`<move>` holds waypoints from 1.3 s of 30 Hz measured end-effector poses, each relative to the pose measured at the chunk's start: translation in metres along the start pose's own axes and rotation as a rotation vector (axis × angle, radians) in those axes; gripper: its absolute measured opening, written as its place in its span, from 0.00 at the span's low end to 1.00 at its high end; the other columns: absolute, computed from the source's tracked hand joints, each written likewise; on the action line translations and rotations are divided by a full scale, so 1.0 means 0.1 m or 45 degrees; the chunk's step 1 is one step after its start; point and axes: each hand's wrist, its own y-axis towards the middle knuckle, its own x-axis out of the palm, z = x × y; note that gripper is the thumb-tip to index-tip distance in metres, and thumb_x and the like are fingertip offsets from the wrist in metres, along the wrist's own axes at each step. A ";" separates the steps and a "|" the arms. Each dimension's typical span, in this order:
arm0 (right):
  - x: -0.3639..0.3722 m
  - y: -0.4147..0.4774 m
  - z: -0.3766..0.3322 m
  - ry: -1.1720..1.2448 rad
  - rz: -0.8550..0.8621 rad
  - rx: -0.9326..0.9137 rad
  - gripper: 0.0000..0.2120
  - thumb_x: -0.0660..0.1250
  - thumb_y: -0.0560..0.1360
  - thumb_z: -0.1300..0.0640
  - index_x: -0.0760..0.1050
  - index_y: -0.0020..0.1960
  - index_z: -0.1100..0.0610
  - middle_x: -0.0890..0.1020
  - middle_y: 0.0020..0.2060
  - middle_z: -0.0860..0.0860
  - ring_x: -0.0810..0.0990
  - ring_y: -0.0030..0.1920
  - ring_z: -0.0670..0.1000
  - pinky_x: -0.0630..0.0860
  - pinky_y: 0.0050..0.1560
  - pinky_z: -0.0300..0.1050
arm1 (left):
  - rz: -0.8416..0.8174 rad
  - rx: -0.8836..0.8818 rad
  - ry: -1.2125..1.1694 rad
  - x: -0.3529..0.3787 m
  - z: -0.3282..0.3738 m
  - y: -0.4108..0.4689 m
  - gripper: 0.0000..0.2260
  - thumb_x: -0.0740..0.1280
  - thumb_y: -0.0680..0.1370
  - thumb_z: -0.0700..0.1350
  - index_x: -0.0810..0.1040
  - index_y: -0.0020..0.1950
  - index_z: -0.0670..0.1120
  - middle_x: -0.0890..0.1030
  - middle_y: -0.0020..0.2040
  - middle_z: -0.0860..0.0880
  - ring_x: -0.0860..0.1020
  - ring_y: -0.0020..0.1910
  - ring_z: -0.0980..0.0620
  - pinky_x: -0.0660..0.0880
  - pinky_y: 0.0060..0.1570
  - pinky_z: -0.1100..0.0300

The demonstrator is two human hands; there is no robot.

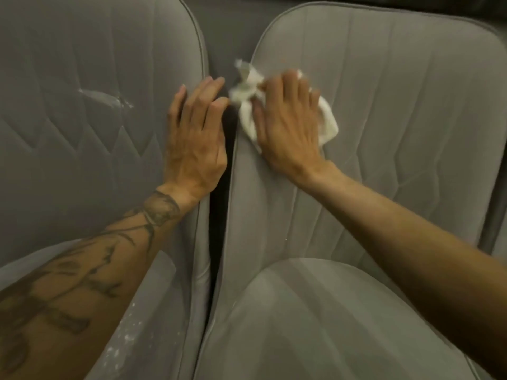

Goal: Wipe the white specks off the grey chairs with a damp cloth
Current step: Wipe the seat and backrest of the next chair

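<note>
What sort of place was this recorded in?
Indoors, likely a dining or seating area; I cannot tell which. Two grey quilted chairs stand side by side: the left chair carries white specks, and the right hand presses a white cloth on the right chair.

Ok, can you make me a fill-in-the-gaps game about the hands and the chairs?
1. The cloth under the right hand is ____ in colour.
2. The left hand, resting on the left chair, holds ____.
3. Most white specks lie on the ____ chair's seat.
Missing words: white; nothing; left.
</note>
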 end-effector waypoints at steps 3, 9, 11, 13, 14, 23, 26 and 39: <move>0.08 0.11 -0.11 -0.045 0.101 0.212 0.12 0.58 0.81 0.51 0.75 0.53 0.58 0.76 0.51 0.56 0.74 0.51 0.57 0.69 0.50 0.51 | 0.020 -0.051 -0.005 -0.02 0.02 0.00 0.20 0.62 0.78 0.34 0.73 0.71 0.40 0.71 0.77 0.40 0.66 0.78 0.43 0.52 0.82 0.49; -0.01 -0.75 -0.40 0.062 -0.181 -0.042 0.08 0.64 0.80 0.53 0.75 0.51 0.59 0.76 0.48 0.58 0.74 0.47 0.60 0.69 0.48 0.55 | -0.168 -0.076 0.060 -0.26 -0.15 -0.44 0.27 0.60 0.83 0.43 0.61 0.82 0.42 0.62 0.82 0.43 0.56 0.83 0.45 0.52 0.82 0.44; 0.00 -0.46 -0.27 -0.014 -0.117 -0.096 0.10 0.63 0.80 0.52 0.75 0.52 0.59 0.76 0.50 0.59 0.75 0.49 0.61 0.66 0.49 0.55 | -0.232 -0.110 0.091 -0.29 -0.19 -0.59 0.30 0.60 0.83 0.48 0.57 0.84 0.45 0.56 0.84 0.44 0.53 0.84 0.45 0.51 0.82 0.41; 0.06 0.01 -0.17 -0.095 0.031 0.009 0.12 0.60 0.80 0.51 0.74 0.54 0.59 0.76 0.52 0.59 0.75 0.51 0.60 0.65 0.50 0.52 | -0.242 -0.145 0.092 -0.26 -0.22 -0.64 0.31 0.59 0.83 0.51 0.55 0.85 0.48 0.54 0.85 0.46 0.52 0.85 0.45 0.51 0.81 0.38; 0.08 0.21 -0.14 -0.129 0.091 0.083 0.12 0.59 0.80 0.51 0.75 0.55 0.58 0.76 0.53 0.58 0.75 0.51 0.59 0.65 0.50 0.51 | -0.236 -0.158 0.088 -0.24 -0.23 -0.65 0.31 0.59 0.83 0.51 0.55 0.85 0.49 0.54 0.85 0.47 0.51 0.85 0.46 0.52 0.80 0.37; 0.03 -0.90 -0.43 0.131 -0.211 -0.171 0.10 0.64 0.80 0.53 0.75 0.50 0.61 0.75 0.48 0.60 0.73 0.48 0.61 0.67 0.50 0.55 | -0.209 -0.163 0.074 -0.13 -0.25 -0.68 0.29 0.55 0.84 0.51 0.55 0.85 0.50 0.56 0.85 0.47 0.53 0.84 0.46 0.55 0.80 0.37; 0.05 -0.47 -0.22 0.082 -0.089 -0.189 0.11 0.62 0.81 0.52 0.74 0.51 0.60 0.75 0.49 0.60 0.69 0.49 0.58 0.66 0.50 0.55 | -0.203 -0.151 0.073 -0.15 -0.20 -0.70 0.28 0.55 0.84 0.51 0.56 0.85 0.49 0.57 0.85 0.46 0.54 0.84 0.46 0.55 0.79 0.37; 0.05 -1.99 -0.77 0.174 -0.422 -0.019 0.09 0.63 0.81 0.55 0.74 0.53 0.61 0.74 0.49 0.61 0.73 0.47 0.61 0.71 0.51 0.60 | -0.209 -0.168 0.075 -0.14 -0.21 -0.69 0.29 0.57 0.83 0.50 0.55 0.85 0.50 0.57 0.85 0.45 0.54 0.84 0.45 0.56 0.79 0.36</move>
